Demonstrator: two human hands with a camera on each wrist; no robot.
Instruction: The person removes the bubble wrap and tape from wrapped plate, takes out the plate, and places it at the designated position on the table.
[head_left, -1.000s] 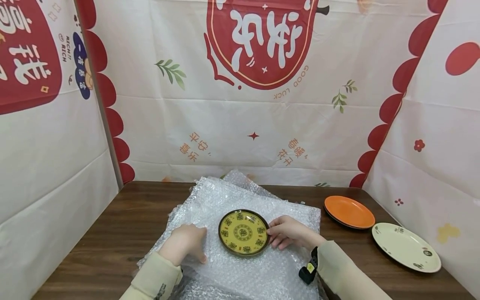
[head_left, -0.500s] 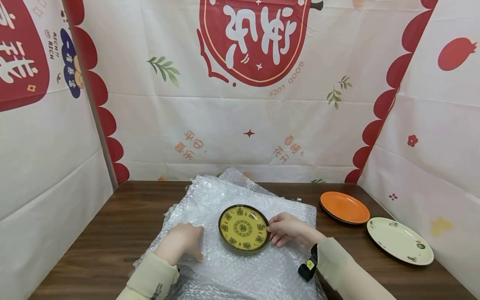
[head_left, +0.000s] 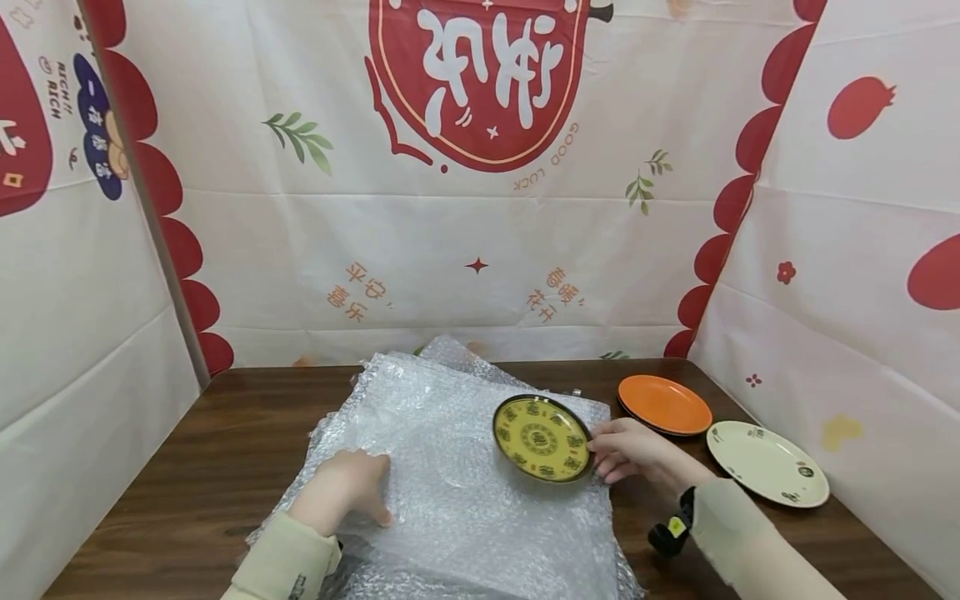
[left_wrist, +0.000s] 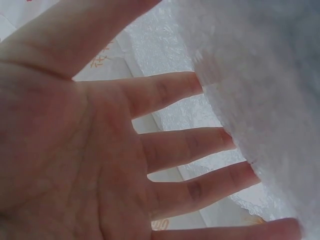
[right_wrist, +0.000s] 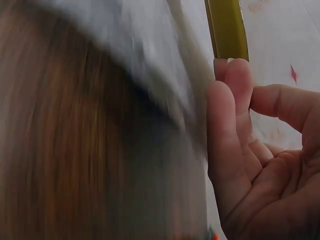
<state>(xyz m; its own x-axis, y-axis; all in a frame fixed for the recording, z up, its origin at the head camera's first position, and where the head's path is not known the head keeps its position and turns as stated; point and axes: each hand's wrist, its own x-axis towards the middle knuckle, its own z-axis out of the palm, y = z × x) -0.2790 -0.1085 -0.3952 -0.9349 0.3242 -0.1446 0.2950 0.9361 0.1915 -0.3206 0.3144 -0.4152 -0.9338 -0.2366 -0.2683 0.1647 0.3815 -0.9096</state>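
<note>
A yellow-green plate [head_left: 540, 439] with a dark rim and dark printed motifs is held slightly tilted above the bubble wrap [head_left: 442, 533]. My right hand [head_left: 633, 454] pinches its right edge between thumb and fingers. In the right wrist view, a strip of the plate [right_wrist: 227, 30] shows beyond the fingertips [right_wrist: 237, 80]. On the left part of the bubble wrap rests my left hand [head_left: 345, 490]. The left wrist view shows its fingers [left_wrist: 185, 145] spread and nearly straight, their tips touching the bubble wrap [left_wrist: 270, 100].
An orange plate [head_left: 663, 403] lies at the right rear of the brown wooden table [head_left: 161, 467], on top of a dark-edged one. Beside it is a cream oval plate [head_left: 768, 464] with small prints. Printed cloth walls [head_left: 450, 233] enclose the back and both sides.
My right hand has lifted the yellow-green plate off the bubble wrap and carried it right, toward the other plates. The left hand stays on the wrap. The head view has swung slightly right.
</note>
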